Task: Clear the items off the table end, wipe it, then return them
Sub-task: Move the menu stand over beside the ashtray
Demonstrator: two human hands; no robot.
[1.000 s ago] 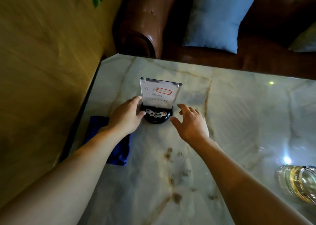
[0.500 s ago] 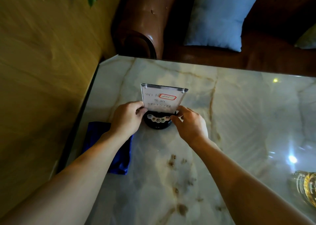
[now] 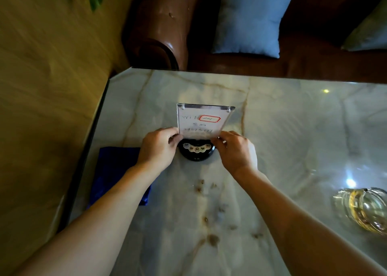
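1. The step in hand looked to be the clearing step – the person had both hands on the clear acrylic sign holder with a handwritten card and a red-bordered label [image 3: 202,119], which stood upright on its round black call-button base [image 3: 196,151] near the middle of the counter's end.
2. The left hand [image 3: 158,148] pinched the lower left edge of the acrylic panel between thumb and fingers; the right hand [image 3: 234,150] pinched the lower right corner in the same way. Neither hand was spread flat.
3. The base appeared to rest on the pale marble-patterned counter [image 3: 293,129]; whether it had begun to lift could not be told.
4. A folded dark blue cloth [image 3: 114,171] lay on the counter just left of the left forearm, near the counter's left edge, untouched – so the wiping seemed not yet begun.
5. Brown specks and smears [image 3: 209,219] lay scattered on the counter between the two forearms, nearer the person than the sign.
6. A clear ribbed glass ashtray with a yellowish tint [image 3: 364,208] sat at the right side, well apart from the sign.
7. The next move, in judgement, called for lifting panel and base together, kept upright, and setting them down away from this end. A grip on the panel alone might let the base tilt or slip loose.
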